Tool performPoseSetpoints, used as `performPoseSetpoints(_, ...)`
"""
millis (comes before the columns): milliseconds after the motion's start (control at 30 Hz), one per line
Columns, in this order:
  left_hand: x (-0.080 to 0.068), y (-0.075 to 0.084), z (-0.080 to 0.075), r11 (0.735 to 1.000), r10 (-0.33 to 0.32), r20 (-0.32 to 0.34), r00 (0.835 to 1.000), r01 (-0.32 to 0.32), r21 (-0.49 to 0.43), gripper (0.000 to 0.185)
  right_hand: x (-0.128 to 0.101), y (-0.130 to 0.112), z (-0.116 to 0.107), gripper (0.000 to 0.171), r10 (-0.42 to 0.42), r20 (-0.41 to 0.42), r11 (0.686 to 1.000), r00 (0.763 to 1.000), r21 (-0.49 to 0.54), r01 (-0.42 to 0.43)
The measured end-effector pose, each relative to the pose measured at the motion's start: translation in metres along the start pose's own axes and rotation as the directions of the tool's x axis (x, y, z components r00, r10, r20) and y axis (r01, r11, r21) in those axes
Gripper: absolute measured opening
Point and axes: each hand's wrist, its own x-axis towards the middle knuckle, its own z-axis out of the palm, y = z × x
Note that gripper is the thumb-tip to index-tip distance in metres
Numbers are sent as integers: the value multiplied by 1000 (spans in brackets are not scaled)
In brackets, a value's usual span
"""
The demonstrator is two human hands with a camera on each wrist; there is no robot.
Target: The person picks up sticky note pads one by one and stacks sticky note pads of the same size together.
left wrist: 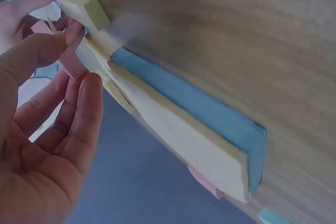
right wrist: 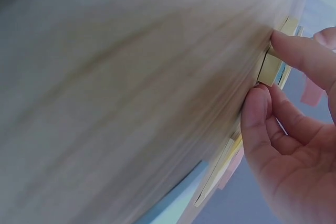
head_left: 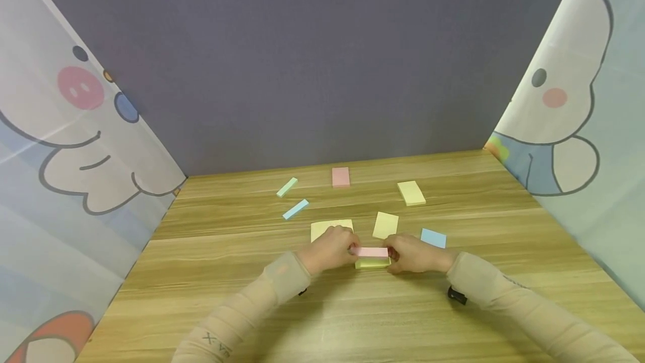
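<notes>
At lower centre of the head view I see my left hand (head_left: 330, 250) and right hand (head_left: 414, 255) meeting over a small yellow pad (head_left: 373, 263), fingers of each pinching one end of a pink note (head_left: 372, 251) held level just above the pad, probably so it can be squared to the pad's edges. In the right wrist view my fingertips (right wrist: 286, 40) also press the pad's end, seemingly to steady it on the wooden table (head_left: 353, 318). Farther up the frame lie yellow pads (head_left: 385, 224), a blue note (head_left: 433, 237), a pink pad (head_left: 340, 177) and two narrow strips (head_left: 295, 209).
</notes>
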Motion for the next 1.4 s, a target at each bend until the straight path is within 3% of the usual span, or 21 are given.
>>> performPoseSetpoints(533, 3, 5, 12, 999, -40, 8, 999, 40, 7, 2, 0, -1, 0, 22, -11, -6, 1000, 1000, 1, 11)
performPoseSetpoints(1400, 2, 7, 19, 999, -33, 32, 999, 33, 27, 5, -3, -5, -1, 18, -13, -41, 1000, 999, -28, 12)
